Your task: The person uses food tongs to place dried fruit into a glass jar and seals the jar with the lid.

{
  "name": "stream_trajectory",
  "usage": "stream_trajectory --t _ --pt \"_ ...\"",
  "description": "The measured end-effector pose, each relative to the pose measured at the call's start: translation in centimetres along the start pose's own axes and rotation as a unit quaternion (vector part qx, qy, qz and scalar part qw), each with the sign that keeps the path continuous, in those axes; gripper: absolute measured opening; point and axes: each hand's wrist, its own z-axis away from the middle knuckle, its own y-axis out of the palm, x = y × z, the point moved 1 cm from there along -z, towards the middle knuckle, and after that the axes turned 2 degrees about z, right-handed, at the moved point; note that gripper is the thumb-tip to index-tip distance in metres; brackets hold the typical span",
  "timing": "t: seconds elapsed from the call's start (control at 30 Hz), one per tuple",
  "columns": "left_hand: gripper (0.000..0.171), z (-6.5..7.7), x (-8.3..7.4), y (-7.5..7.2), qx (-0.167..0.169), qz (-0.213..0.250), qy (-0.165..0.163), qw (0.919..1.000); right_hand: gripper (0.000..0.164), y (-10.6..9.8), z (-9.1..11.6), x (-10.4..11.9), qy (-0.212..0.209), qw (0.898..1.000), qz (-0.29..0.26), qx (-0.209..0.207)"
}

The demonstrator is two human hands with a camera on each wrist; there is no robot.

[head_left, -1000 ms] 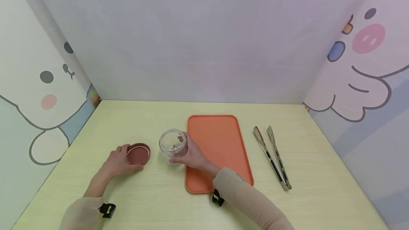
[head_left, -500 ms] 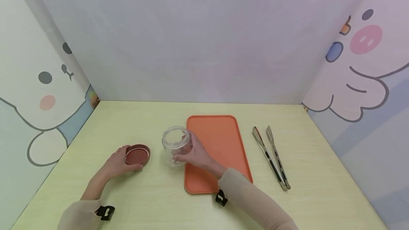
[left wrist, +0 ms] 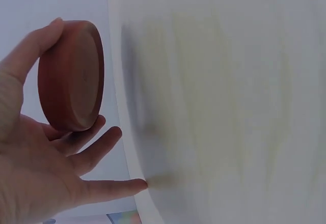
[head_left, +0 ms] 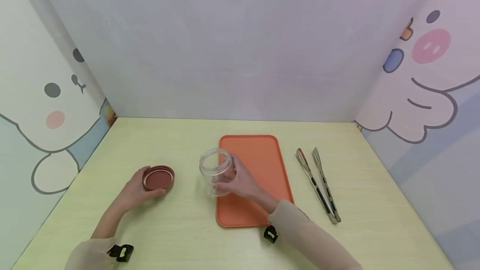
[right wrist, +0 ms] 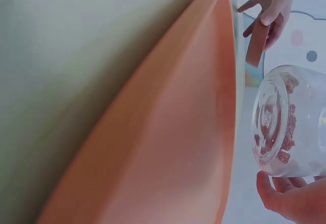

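Observation:
My left hand [head_left: 136,190] grips a reddish-brown jar lid [head_left: 158,179] at its rim, thumb on the near side, inside facing up. In the left wrist view the lid [left wrist: 71,76] is held clear of the table between thumb and fingers. My right hand [head_left: 241,179] grips a clear glass jar [head_left: 213,174] by its right side, over the left edge of the orange tray [head_left: 255,149]. The jar's mouth has no lid on it. Several small reddish-brown lumps [right wrist: 289,132] lie in the jar's bottom in the right wrist view, where the jar hangs above the tray.
Metal tongs [head_left: 318,186] with black grip parts lie spread on the table, right of the tray. Behind the pale wooden table [head_left: 168,132] stands a plain wall panel [head_left: 232,53], with cartoon-printed panels on both sides.
My right hand has carried the jar rightward, from beside the tray to over its left edge. The left hand has shifted slightly left with the lid.

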Motion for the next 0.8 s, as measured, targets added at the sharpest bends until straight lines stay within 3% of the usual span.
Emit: stream_trajectory --t 0.3,0.43,0.63,0.8 --pt "0.090 0.1 -0.9 -0.1 -0.014 0.060 -0.029 0.9977 0.084 -1.0 0.9 0.2 -0.012 1.000 -0.008 0.014" --pt "0.083 0.3 -1.3 -0.3 -0.007 0.127 -0.028 0.9914 0.083 -1.3 1.3 0.4 -0.020 1.000 -0.001 0.013" --pt "0.070 0.5 -2.0 -0.2 -0.007 0.253 0.009 0.9675 0.082 -1.6 1.7 0.5 -0.032 0.999 0.017 0.007" --pt "0.063 0.5 -2.6 0.0 0.004 0.345 0.052 0.9371 0.082 -1.8 1.9 0.5 -0.034 0.999 0.014 0.008"
